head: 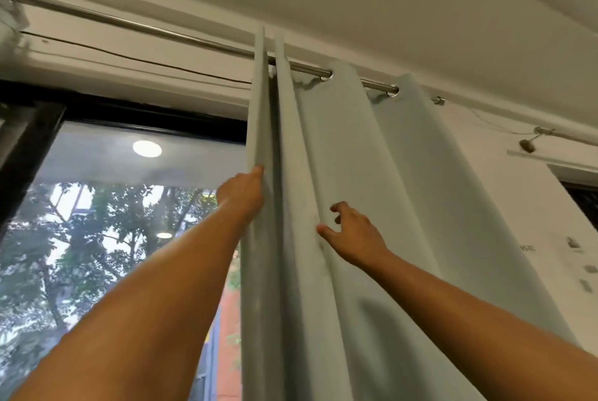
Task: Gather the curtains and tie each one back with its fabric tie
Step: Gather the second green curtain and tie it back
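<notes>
Item: pale grey-blue grommet curtain (pixel 339 174), hanging in deep vertical folds from a steel rod (pixel 181 36) and occupying the centre and right of the frame.

Hands: they are working apart. My left hand (pixel 242 192) is gripping the curtain's leading edge at frame centre, fingers hidden behind the cloth. My right hand (pixel 354 230) is resting against a fold just right of it, fingers loosely curled, holding nothing.

Setting: a dark-framed window (pixel 97 239) is filling the lower left, showing trees. A white wall (pixel 534 222) is running down the right edge.

Room: the rod is running uncovered toward the upper left.
</notes>
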`<state>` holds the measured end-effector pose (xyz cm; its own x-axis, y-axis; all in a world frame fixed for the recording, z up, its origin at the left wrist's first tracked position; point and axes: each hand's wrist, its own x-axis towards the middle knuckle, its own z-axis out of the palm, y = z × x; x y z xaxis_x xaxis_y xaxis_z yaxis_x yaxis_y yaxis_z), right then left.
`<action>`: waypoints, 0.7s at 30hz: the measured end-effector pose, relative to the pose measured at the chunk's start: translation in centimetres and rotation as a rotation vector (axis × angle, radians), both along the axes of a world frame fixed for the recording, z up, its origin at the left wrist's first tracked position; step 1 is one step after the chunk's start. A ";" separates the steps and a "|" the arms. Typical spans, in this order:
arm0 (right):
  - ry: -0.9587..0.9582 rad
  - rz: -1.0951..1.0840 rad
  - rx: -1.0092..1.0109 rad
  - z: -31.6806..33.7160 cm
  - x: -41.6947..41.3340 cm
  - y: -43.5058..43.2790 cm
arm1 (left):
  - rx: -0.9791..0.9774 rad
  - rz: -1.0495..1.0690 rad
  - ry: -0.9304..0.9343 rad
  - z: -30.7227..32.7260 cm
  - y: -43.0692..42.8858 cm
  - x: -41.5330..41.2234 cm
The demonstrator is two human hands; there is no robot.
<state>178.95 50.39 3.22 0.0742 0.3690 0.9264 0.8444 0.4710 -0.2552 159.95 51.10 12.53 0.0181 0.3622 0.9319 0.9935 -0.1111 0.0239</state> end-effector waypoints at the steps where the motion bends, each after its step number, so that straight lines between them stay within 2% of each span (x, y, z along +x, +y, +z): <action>1: 0.005 0.027 0.000 0.9 -1.1 0.4 | 0.031 0.030 0.029 0.6 -0.1 -1.1; 6: 0.053 0.022 -0.062 5.8 -6.4 1.1 | 0.202 0.228 0.143 1.7 -0.8 -7.7; 10: 0.150 -0.100 -0.025 9.2 -9.8 2.0 | 0.298 0.252 0.134 2.5 -2.2 -14.3; 11: 0.177 -0.115 -0.004 9.9 -11.3 2.4 | 0.305 0.288 0.109 3.3 -2.6 -16.5; 14: 0.222 -0.194 0.055 11.7 -11.2 2.7 | 0.217 0.355 -0.129 5.3 -3.5 -18.3; 16: 0.218 -0.159 0.092 12.9 -11.8 2.8 | 0.154 0.321 -0.319 6.4 -4.1 -20.4; 17: 0.217 -0.131 0.104 13.6 -12.2 2.8 | 0.160 0.287 -0.352 6.7 -4.2 -21.3; 18: 0.232 -0.103 0.102 14.2 -12.5 2.7 | 0.169 0.254 -0.337 6.7 -4.3 -22.0; 21: 0.378 0.017 0.084 15.6 -13.3 2.4 | 0.254 0.161 -0.113 4.9 -4.3 -23.0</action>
